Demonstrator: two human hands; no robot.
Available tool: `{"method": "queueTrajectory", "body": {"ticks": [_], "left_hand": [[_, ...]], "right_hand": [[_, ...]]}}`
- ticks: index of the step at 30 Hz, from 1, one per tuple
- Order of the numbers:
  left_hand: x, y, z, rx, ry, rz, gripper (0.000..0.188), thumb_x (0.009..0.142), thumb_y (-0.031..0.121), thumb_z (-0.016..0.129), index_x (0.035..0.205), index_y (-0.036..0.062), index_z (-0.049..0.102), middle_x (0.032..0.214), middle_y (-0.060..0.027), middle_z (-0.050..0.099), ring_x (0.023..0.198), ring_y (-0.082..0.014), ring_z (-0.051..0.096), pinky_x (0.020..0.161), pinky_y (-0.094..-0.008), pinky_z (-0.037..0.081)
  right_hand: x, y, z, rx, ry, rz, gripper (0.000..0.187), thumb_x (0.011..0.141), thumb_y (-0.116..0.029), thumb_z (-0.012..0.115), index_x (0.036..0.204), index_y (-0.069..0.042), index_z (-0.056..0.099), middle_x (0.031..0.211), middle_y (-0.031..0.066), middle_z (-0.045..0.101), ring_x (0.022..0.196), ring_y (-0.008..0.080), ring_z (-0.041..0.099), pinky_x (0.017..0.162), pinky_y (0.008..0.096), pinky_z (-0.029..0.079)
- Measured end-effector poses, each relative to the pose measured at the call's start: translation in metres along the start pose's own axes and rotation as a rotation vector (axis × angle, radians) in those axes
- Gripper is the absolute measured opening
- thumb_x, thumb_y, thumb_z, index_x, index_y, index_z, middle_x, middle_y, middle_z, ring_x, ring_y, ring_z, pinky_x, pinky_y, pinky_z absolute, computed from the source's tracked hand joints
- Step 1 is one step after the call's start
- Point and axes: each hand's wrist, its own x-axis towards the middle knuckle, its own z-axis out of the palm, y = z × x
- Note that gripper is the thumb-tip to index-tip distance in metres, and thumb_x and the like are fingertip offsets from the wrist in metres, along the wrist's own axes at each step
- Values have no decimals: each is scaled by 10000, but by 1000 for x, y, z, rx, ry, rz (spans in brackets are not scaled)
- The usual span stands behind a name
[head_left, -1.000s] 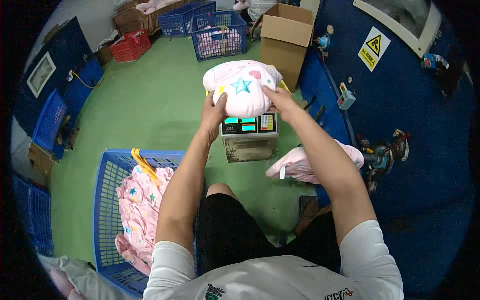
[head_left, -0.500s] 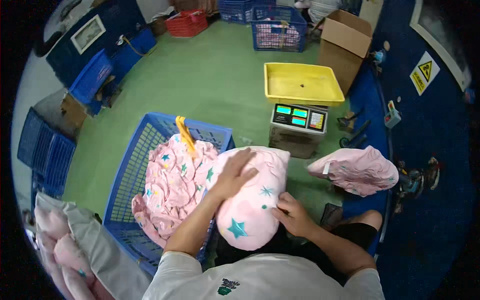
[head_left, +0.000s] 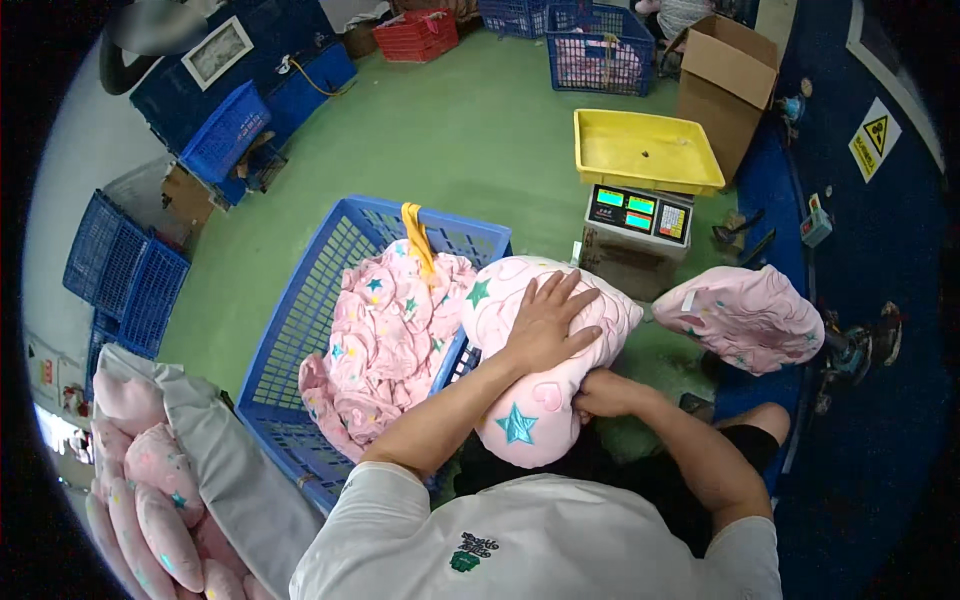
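Note:
A plump pink cushion (head_left: 545, 395) with shiny teal and green stars rests over my lap. My left hand (head_left: 550, 325) lies flat across its top, fingers spread. At the cushion's right side, my right hand (head_left: 605, 393) is closed on the edge, its fingertips partly hidden by a fold. A blue plastic basket (head_left: 275, 350) stands to the left, heaped with limp pink star-patterned covers (head_left: 385, 330). Another crumpled pink cover (head_left: 745, 315) with a white label is off to the right, beside a metal fitting (head_left: 850, 345) on the blue wall.
Ahead is a scale (head_left: 640, 215) with lit displays and a yellow tray (head_left: 645, 150) on top. A cardboard box (head_left: 725, 90) stands behind it. Filled pink cushions (head_left: 165, 530) lie in a grey cloth-sided container (head_left: 235, 450) at lower left. Stacked blue crates (head_left: 125, 270) line the left.
The cushion has turned, its far end now pointing right. My left hand has shifted across its top; the right hand's fingers have tucked into its side. The whole view has shifted slightly.

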Motion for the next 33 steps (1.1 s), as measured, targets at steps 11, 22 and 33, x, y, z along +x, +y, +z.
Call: {"method": "queueTrajectory", "body": {"ticks": [11,22,33], "left_hand": [[-10,-13,13,-187,119,71,542,926,308,636,1435,133,570,1563,-142,448,1459,-367,364,1223,-511,209],[9,-17,15,-285,139,8,517,947,284,604,1422,86,565,1544,-177,455,1442,-374,369,1210,-472,234],[-1,-17,7,-321,153,-24,504,954,280,596,1416,79,567,1542,-179,455,1453,-370,356,1215,-483,212]], "right_hand": [[-89,8,78,839,462,52,233,1002,-213,609,1069,2,547,716,64,583,623,190,581,585,310,472],[-47,11,56,257,1177,-108,245,1001,-239,622,1063,-19,535,730,61,564,603,213,547,583,357,464],[-52,22,25,581,1018,-182,233,1012,-215,577,936,0,628,717,15,589,603,159,513,561,341,438]]}}
